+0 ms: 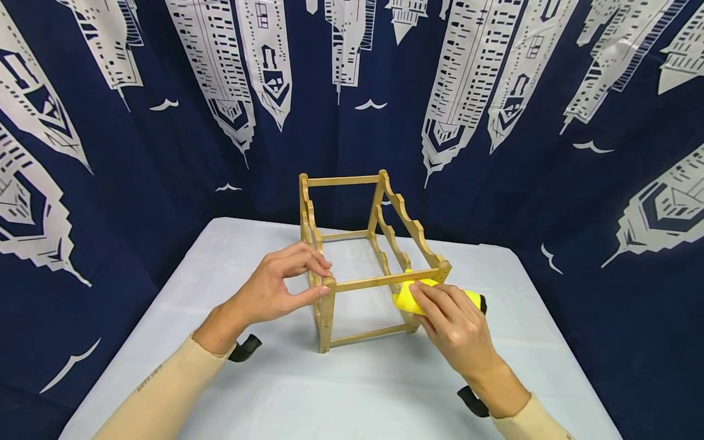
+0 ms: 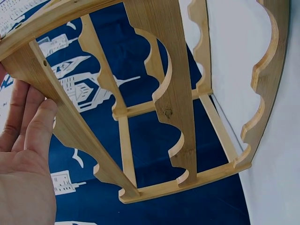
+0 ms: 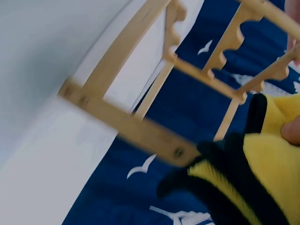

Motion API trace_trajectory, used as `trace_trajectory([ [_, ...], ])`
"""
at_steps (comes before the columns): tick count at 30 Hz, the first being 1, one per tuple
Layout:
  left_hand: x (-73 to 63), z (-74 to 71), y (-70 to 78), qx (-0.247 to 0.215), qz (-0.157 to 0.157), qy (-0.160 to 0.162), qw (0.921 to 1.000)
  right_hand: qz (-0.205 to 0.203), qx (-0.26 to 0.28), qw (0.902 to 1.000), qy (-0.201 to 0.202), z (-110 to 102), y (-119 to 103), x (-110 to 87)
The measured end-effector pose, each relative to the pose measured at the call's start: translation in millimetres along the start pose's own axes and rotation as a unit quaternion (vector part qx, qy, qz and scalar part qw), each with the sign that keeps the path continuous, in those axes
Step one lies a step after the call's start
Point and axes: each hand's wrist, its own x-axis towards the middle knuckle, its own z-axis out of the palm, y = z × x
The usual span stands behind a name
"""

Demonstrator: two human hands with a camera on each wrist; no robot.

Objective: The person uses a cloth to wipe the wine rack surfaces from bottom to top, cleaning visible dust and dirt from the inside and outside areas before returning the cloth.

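Note:
On the table stands a light wooden rack [image 1: 326,318] with scalloped rails, a wine rack by its shape. My left hand [image 1: 277,284] holds its near left corner, thumb on the front post and fingertips at the rail end. The left wrist view has the left hand [image 2: 28,159] beside a scalloped rail [image 2: 176,93]. My right hand [image 1: 459,330] grips a yellow cloth [image 1: 406,300] with black edging against the near right corner, just under the top bar. From the right wrist, the bunched cloth [image 3: 272,164] covers the upper end of a post [image 3: 140,136].
A white cloth covers the table [image 1: 275,397] under the rack. Behind and around it hangs a dark blue curtain [image 1: 341,140] printed with white buildings and birds. Black straps [image 1: 245,348] show at both wrists.

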Motion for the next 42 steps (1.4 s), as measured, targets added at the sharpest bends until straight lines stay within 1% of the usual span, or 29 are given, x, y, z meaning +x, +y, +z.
trace_trajectory([
  [3,0.2,-0.5,1.3,0.009,0.000,-0.003,1.0000,0.005,-0.021,0.9997,-0.012,-2.9,7.2,-6.2],
  [8,3.0,-0.7,1.9,0.008,0.009,-0.011,0.9999,0.051,-0.035,0.9971,-0.044,-1.9,6.6,-11.1],
  [11,6.0,-1.1,2.5,0.006,0.011,-0.013,0.9998,0.071,-0.052,0.9953,-0.040,0.8,6.3,-13.0],
  [14,7.9,-2.2,3.4,0.002,0.014,-0.011,0.9998,0.083,-0.055,0.9941,-0.042,5.3,6.3,-18.0],
  [18,8.9,-3.9,4.5,0.001,0.017,-0.008,0.9998,0.088,-0.057,0.9913,-0.080,13.9,4.3,-30.8],
  [23,9.1,-4.0,4.7,0.001,0.013,-0.012,0.9998,0.098,-0.072,0.9836,-0.133,26.3,-3.6,-51.4],
  [27,8.0,-2.9,4.2,0.000,0.008,-0.014,0.9999,0.118,-0.082,0.9721,-0.186,32.0,-12.5,-60.5],
  [30,7.4,-2.2,4.6,-0.001,0.005,-0.015,0.9999,0.151,-0.083,0.9578,-0.230,33.4,-17.7,-60.6],
  [33,6.8,-1.7,4.6,-0.004,0.003,-0.012,0.9999,0.188,-0.077,0.9430,-0.264,33.9,-20.4,-56.6],
  [37,5.7,-0.5,3.0,-0.012,0.001,-0.010,0.9999,0.236,-0.051,0.9272,-0.287,32.3,-22.0,-51.4],
  [42,4.1,1.9,0.1,-0.019,-0.001,-0.011,0.9998,0.322,-0.001,0.9005,-0.292,28.3,-21.8,-48.4],
])
